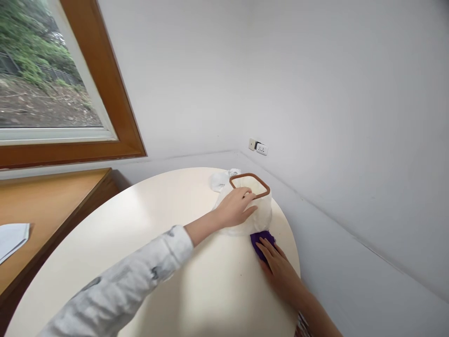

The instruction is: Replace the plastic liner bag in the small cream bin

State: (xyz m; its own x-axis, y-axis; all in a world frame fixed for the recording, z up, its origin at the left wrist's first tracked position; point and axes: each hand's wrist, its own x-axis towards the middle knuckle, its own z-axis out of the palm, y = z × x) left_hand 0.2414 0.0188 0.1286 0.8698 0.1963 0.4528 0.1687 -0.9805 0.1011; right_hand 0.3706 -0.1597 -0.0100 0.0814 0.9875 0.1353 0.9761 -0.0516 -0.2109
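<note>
Near the far right edge of the round white worktop (157,210), a bin (264,211) with a brown rim (244,175) and a thin white liner (242,229) around its base. Over the near side of that rim, the left hand (235,206), with fingers curled and thumb apart (impossible to tell whether pinching or merely resting). On a purple cloth (258,241) near the worktop's right edge, the right hand (280,274), flat with fingers slightly spread. Behind the bin, toward the far edge, some crumpled clear plastic (219,181).
</note>
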